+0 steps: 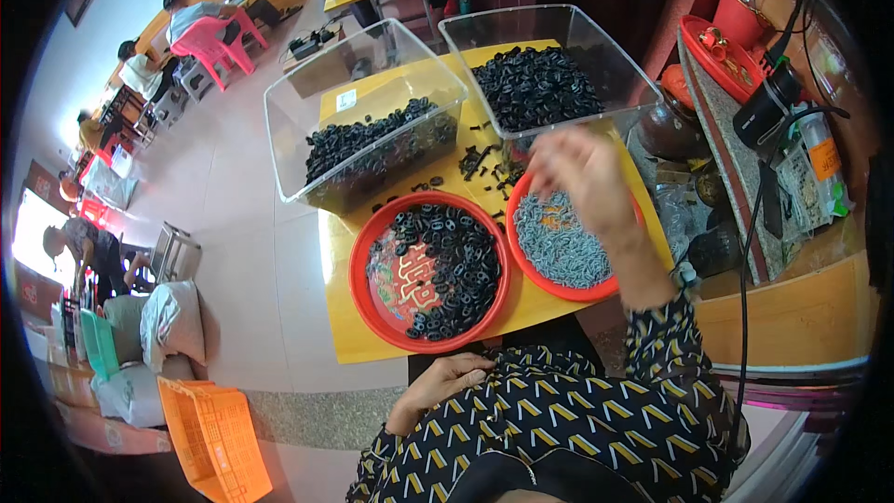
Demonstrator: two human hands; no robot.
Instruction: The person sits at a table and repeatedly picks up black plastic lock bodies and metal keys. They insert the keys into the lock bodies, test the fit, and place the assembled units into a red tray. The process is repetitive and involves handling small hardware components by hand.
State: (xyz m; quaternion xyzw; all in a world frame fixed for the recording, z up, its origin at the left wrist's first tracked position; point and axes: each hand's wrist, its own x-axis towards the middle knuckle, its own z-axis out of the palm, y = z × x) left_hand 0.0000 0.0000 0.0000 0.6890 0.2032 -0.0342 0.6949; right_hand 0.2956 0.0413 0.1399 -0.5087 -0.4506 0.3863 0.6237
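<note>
My right hand (589,182), smeared by motion, hovers over the far side of a red round tray (590,294) full of small grey screws (559,244). Its fingers are bent, and whether they hold anything is not clear. My left hand (449,382) lies on my lap against the patterned clothing, its fingers loosely stretched with nothing visible in them. Just ahead of it stands another red round tray (358,272), with black oval plastic parts (466,265) heaped mostly along its right side. Patterned tray bottom shows at its left.
Behind the trays, two clear plastic bins (275,144) (643,84) hold black parts. Loose black pieces (477,160) lie between them on the yellow table (340,340). At right is a stone-topped ledge (717,140) with a dangling black cable (748,289). An orange crate (219,438) stands at lower left; several people sit beyond.
</note>
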